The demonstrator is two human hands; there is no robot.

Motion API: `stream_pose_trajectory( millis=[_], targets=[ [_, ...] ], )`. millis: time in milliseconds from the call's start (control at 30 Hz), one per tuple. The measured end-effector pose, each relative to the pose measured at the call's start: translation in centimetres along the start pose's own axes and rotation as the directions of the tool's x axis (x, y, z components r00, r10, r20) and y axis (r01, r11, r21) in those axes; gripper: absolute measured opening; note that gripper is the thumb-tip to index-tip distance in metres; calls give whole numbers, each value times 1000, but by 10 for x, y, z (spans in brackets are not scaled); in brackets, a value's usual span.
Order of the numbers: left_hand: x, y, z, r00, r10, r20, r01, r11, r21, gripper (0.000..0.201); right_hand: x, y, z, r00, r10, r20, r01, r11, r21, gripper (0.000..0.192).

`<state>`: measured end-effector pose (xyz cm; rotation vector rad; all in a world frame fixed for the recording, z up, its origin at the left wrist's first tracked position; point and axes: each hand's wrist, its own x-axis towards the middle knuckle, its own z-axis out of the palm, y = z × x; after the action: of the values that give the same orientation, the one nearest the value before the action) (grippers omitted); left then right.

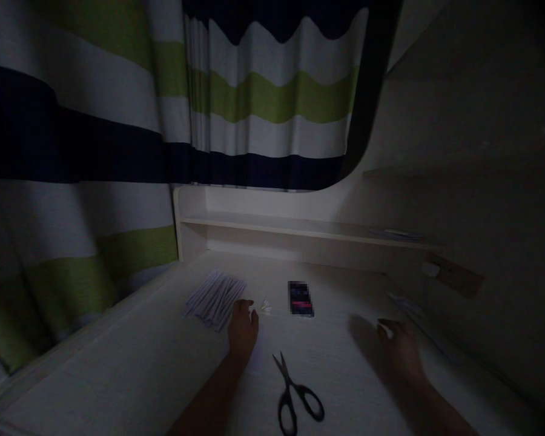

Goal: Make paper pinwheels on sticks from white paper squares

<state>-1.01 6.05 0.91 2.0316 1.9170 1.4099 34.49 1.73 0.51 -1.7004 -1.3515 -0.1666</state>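
Note:
My left hand point(244, 331) is over the desk at the right edge of a bundle of thin, pale paper sticks point(215, 298). Its fingers are curved, with a gap between thumb and forefinger. Just right of its fingertips lies a little heap of small white pieces point(266, 307). A pale, flat strip point(255, 354) shows beside the wrist. My right hand point(400, 346) is held above the desk's right side, its fingers loosely bent and thumb apart; I make out nothing certain in it. Black-handled scissors point(292, 387) lie between my arms, blades slightly parted.
A phone point(300, 298) with a blurred screen lies at the desk's middle. Behind it runs a low shelf point(272, 225). Thin flat items point(406, 303) lie along the right wall. Striped curtains point(272, 97) hang at the back and left. The light is dim.

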Motion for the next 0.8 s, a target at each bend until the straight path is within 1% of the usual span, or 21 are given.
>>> stream_pose_trajectory(
  millis=[100,200,267,333,400,467,533,633,700,800],
  targets=[
    [12,-15,-18,999,-52,4,51,990,129,23,-25,-43,28,983,-111,148,98,991,95,25],
    [24,-31,-38,996,-84,25,76,969,234,26,-49,-86,45,944,-206,256,160,969,190,26],
    [31,-37,-48,994,-91,62,69,955,289,26,-61,-106,52,915,-253,313,182,954,237,25],
    [35,-40,-53,990,-92,108,51,942,330,27,-70,-117,56,884,-294,364,202,942,269,22],
    [36,-39,-49,984,-77,163,14,935,354,28,-73,-121,60,860,-316,400,212,935,283,22],
    [35,-37,-40,972,-51,228,-35,933,358,28,-73,-122,62,845,-328,423,218,933,288,22],
    [34,-34,-28,957,-31,290,-76,933,351,28,-71,-124,64,835,-333,438,219,931,291,22],
    [35,-34,-15,937,-37,349,-93,932,349,27,-69,-131,65,831,-330,448,210,932,297,23],
    [37,-35,-11,927,-46,371,-93,932,349,26,-70,-136,66,830,-329,451,202,930,306,23],
    [39,-34,-11,915,-48,400,-95,939,331,25,-72,-140,66,825,-339,453,198,923,330,23]
  ],
)
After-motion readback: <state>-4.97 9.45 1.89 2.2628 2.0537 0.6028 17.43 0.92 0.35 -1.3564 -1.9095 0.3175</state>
